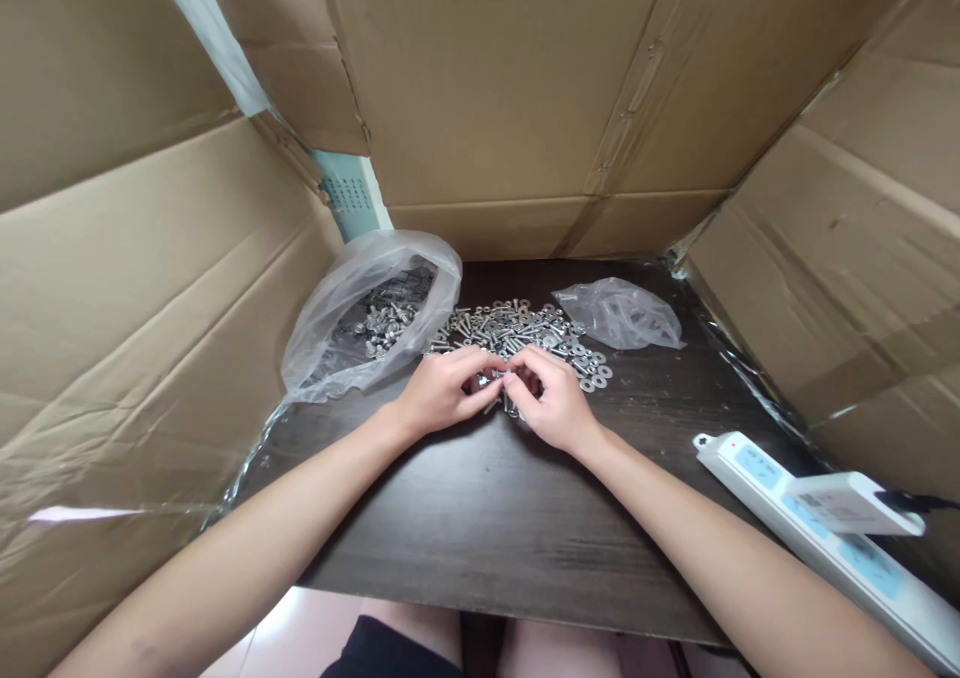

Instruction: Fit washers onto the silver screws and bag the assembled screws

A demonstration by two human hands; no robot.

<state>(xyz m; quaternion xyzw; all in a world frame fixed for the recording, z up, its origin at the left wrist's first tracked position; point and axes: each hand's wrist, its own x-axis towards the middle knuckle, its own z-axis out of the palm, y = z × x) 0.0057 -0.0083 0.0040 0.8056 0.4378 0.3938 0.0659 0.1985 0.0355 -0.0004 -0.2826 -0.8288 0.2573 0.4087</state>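
Note:
My left hand (450, 390) and my right hand (553, 398) meet fingertip to fingertip over the near side of a heap of metal screws (491, 330) and washers. Thumb and fingers of both hands are pinched together. Whatever sits between them is too small and too covered to name. Flat washers (589, 383) lie loose beyond my right hand at the heap's right edge. To the left, an open clear plastic bag (322, 353) holds several metal fasteners (384, 326) with shiny heads.
A crumpled clear plastic bag (621, 313) lies at the back right of the dark table (480, 538). On the right is a white power strip (795, 518) with a white plug-in adapter (855, 503) and black cable. Cardboard walls (517, 88) enclose the back and both sides.

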